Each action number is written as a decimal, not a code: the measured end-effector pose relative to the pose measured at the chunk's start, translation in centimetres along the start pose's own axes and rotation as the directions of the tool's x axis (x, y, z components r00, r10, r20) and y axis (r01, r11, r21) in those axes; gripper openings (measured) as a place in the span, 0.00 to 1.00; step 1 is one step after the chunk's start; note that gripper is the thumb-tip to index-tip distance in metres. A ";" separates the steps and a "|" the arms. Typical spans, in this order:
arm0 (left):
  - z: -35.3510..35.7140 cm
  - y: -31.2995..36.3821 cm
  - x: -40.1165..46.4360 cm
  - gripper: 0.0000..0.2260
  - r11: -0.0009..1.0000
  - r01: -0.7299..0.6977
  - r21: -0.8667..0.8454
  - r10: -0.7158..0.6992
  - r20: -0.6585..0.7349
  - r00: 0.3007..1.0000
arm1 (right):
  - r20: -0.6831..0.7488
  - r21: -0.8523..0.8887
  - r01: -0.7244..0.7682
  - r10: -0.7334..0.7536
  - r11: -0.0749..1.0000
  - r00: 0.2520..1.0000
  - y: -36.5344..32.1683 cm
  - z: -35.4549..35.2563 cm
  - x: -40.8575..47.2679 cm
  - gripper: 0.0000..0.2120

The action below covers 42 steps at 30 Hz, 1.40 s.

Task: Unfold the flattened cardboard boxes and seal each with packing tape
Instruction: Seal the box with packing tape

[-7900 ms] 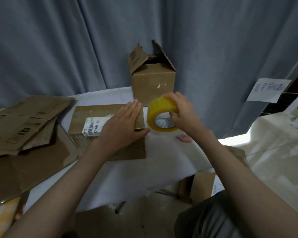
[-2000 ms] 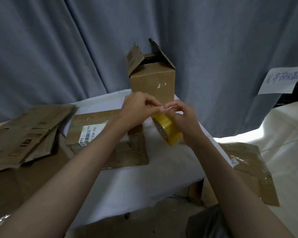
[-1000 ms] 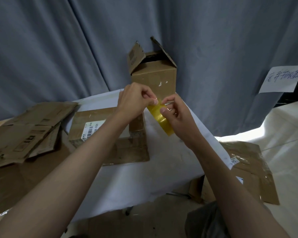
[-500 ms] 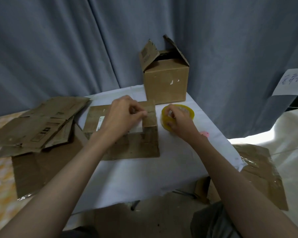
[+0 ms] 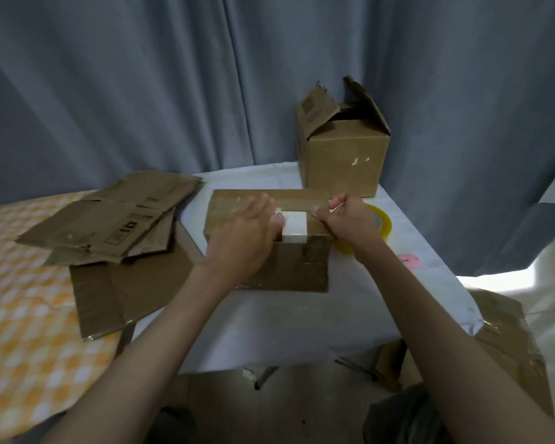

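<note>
Both hands have left the tape roll, which half a second ago sat under the right hand; now the yellow tape roll (image 5: 378, 224) lies flat on the white-covered bench (image 5: 289, 318), just behind the right wrist and partly hidden by it. The left hand (image 5: 249, 240) lies palm down on the top of the flattened cardboard box (image 5: 297, 267) in the middle of the bench, its fingers straight and spread, so its grip is released and it only presses. The right hand (image 5: 346, 219) is at the box's right end, with thumb and fingers curled at the edge near the white label (image 5: 294, 228); the blur makes it impossible to tell whether that grip pinches cardboard, a tape end, or nothing.

Behind them, at the far edge of the bench against the grey curtain (image 5: 141, 91), stands an unfolded cardboard box (image 5: 343, 161) with its top flaps raised and ragged. To the left a stack of flattened boxes (image 5: 109, 219) rests on a larger cardboard sheet (image 5: 119, 293), which overhangs an orange checked cloth (image 5: 23, 331). A small pink object (image 5: 408, 260) lies on the bench right of the right forearm. More cardboard (image 5: 510, 344) lies on the floor at the right.
</note>
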<state>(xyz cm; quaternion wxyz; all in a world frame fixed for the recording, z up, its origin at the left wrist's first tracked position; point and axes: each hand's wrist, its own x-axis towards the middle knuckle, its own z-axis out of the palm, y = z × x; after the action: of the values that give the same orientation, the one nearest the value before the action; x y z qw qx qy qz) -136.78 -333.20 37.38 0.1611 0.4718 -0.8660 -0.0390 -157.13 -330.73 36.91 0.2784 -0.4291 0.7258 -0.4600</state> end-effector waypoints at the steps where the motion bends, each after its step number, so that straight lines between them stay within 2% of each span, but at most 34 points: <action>1: -0.5 -1.6 0.2 0.26 0.996 0.081 0.027 -0.081 -0.003 0.997 | -0.008 0.012 -0.004 0.004 1.000 1.000 0.0 -0.1 -0.1 0.14; 4: -1.8 -5.4 1.1 0.28 0.948 0.315 -0.032 -0.315 0.015 0.949 | -0.068 0.027 0.004 -0.002 1.000 0.998 -0.1 0.2 -0.5 0.14; 6: -2.5 -5.8 1.6 0.24 0.900 0.417 -0.127 -0.418 0.020 0.908 | -0.122 0.055 0.009 -0.003 0.998 0.992 -0.2 0.4 -0.9 0.14; 12: -2.2 -4.7 0.9 0.19 0.770 0.504 -0.391 -0.554 -0.019 0.832 | -0.219 0.124 0.030 -0.002 0.992 0.976 -0.1 0.7 -1.8 0.10; 15: -3.1 -4.3 0.0 0.16 0.811 0.475 -0.341 -0.517 -0.039 0.855 | -0.249 0.099 0.061 -0.035 0.993 0.968 -0.5 0.4 -2.0 0.10; 18: -4.6 -3.4 -1.3 0.21 0.852 0.475 -0.221 -0.492 -0.029 0.870 | -0.214 0.073 0.054 -0.037 0.996 0.976 -0.9 0.0 -2.2 0.10; 22: -4.6 -4.0 -3.0 0.14 0.857 0.483 -0.177 -0.486 0.034 0.874 | -0.140 0.077 0.046 -0.035 0.996 0.990 -0.9 0.2 -3.1 0.10; 27: -4.2 -4.1 -4.3 0.18 0.862 0.453 -0.228 -0.459 0.032 0.888 | -0.100 0.062 0.047 -0.041 0.997 0.994 -1.0 0.0 -3.7 0.10; 32: -4.0 -4.2 -6.0 0.13 0.889 0.397 -0.230 -0.408 0.000 0.913 | -0.108 0.045 0.082 -0.077 0.996 0.991 -0.2 -0.5 -4.7 0.13; 37: -3.8 -3.5 -6.7 0.22 0.854 0.404 -0.329 -0.432 -0.014 0.902 | -0.165 0.076 0.145 -0.131 0.986 0.977 0.7 -0.2 -5.3 0.15; 40: -4.1 -3.1 -6.0 0.18 0.797 0.368 -0.479 -0.434 -0.032 0.900 | -0.196 0.102 0.189 -0.167 0.977 0.966 0.4 0.4 -5.0 0.10; 42: -4.2 -3.4 -5.0 0.16 0.801 0.348 -0.487 -0.426 -0.055 0.903 | -0.186 0.063 0.192 -0.177 0.979 0.966 -0.1 0.5 -4.3 0.09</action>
<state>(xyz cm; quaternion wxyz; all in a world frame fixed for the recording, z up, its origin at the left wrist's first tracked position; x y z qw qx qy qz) -130.23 -330.59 39.44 0.3275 0.5879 -0.6998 -0.2394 -154.64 -327.17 36.88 0.1849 -0.4399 0.6858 -0.5496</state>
